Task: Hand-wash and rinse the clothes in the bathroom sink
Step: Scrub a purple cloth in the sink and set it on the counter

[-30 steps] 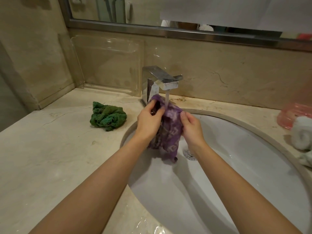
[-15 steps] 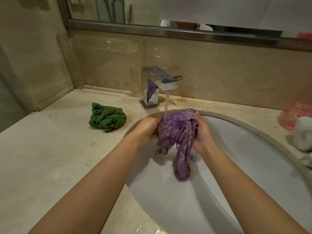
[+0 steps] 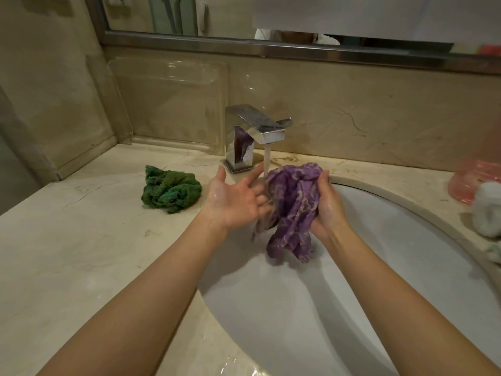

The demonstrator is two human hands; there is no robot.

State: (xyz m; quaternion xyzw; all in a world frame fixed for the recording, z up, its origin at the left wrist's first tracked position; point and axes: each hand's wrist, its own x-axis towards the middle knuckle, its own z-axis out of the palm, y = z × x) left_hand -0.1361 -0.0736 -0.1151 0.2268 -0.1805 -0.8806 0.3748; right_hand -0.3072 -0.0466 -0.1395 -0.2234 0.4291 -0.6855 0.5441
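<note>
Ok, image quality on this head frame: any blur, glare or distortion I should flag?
Head view: warm, dim light; wide-angle bending curves the mirror frame and counter; the pink tub and white cloth at the right edge are smeared; a blanked patch covers the mirror's top; glare on the faucet and wet rim; hands and purple cloth stay fairly sharp.

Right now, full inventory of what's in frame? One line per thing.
purple cloth: 1, purple with pale pattern, over the sink under the water stream
green cloth: 1, green, bunched on the counter left of the sink
faucet: 1, chrome, behind the sink, running
sink: 1, white, set in the counter
counter: 1, beige marble
pink container: 1, pink, right edge
white cloth: 1, white, right edge
mirror: 1, on the wall
left hand: 1, palm up, fingers straight, beside the purple cloth
right hand: 1, grips the purple cloth
</note>
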